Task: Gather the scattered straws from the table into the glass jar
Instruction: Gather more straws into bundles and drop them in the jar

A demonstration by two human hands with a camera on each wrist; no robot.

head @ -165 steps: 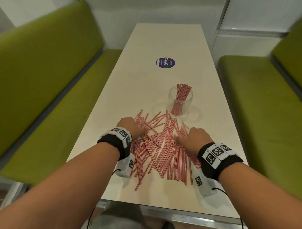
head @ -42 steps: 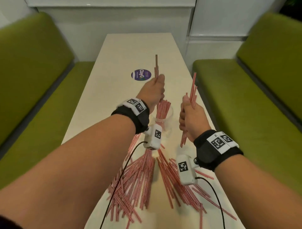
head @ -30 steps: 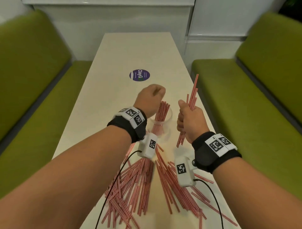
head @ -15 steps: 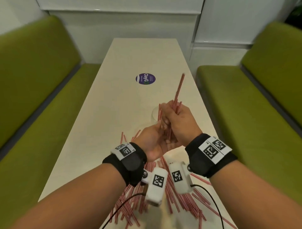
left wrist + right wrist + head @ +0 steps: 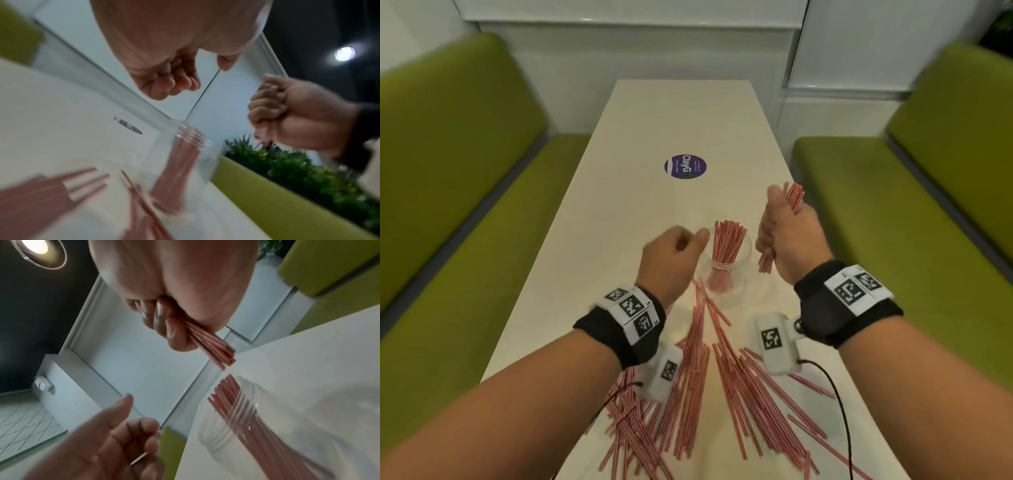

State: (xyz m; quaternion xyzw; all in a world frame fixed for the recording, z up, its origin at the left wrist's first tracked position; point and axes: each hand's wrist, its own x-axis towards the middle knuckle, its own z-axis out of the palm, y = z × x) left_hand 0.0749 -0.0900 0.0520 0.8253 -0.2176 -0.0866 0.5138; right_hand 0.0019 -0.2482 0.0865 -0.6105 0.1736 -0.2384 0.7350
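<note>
The glass jar [image 5: 736, 284] stands mid-table with a sheaf of red-and-white straws [image 5: 726, 246] leaning in it. My right hand [image 5: 787, 240] hovers just right of the jar and grips a bundle of straws [image 5: 792, 198] almost upright, their lower ends beside the rim. The right wrist view shows the fingers wrapped round that bundle [image 5: 209, 344] above the jar [image 5: 222, 434]. My left hand [image 5: 674, 253] floats at the jar's left side, fingers loosely curled, thumb out, holding nothing [image 5: 170, 81]. Many loose straws [image 5: 705, 377] fan across the near table.
The long white table [image 5: 619, 222] carries a round purple sticker [image 5: 685, 167] beyond the jar. Green benches [image 5: 448, 192] flank both sides, with a white wall at the far end. Wrist camera cables [image 5: 839, 394] trail over the straws near the front edge.
Half a second ago both hands met on the bundle in front of the jar. The left hand has let go and moved left; the right has carried the bundle to the jar's right side.
</note>
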